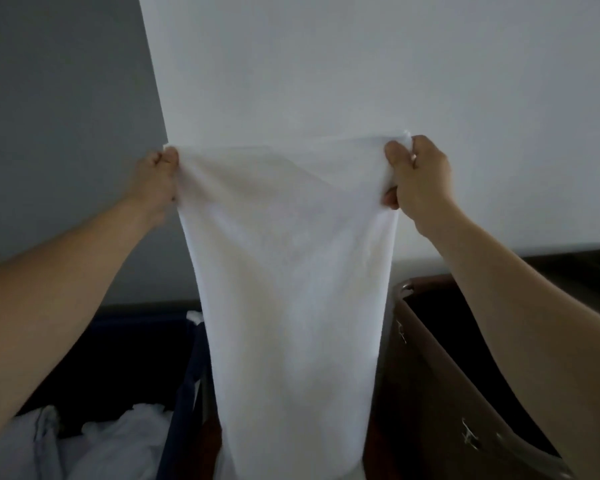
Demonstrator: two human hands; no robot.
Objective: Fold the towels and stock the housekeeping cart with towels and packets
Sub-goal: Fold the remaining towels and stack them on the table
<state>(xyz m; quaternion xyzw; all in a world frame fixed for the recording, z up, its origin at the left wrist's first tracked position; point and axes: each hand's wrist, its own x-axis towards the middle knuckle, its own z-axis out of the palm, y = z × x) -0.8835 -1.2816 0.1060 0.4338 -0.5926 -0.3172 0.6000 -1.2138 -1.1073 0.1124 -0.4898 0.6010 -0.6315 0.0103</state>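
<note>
Background: a pale white wall fills the upper right of the frame and meets a darker grey wall at upper left.
Towel: a plain white rectangular cloth towel hangs in the centre of the frame. Its top edge is stretched nearly level and its length falls past the bottom edge.
Left hand: the left hand has its fingers curled, pinching the towel's upper left corner.
Right hand: the right hand grips the upper right corner, thumb in front of the cloth.
Why held so: likely to spread the full width so the cloth hangs flat and the corners can be matched for a first fold.
Lower left: a dark blue fabric bin holds a crumpled heap of white linen, probably unfolded stock, though the light is dim.
Lower right: a brown hard-sided container with metal fittings is dark inside; whether it belongs to the cart I cannot tell.
Room: there is open air between the hands for bringing the corners together. Lower down the towel hangs between the two containers, close to their rims.
</note>
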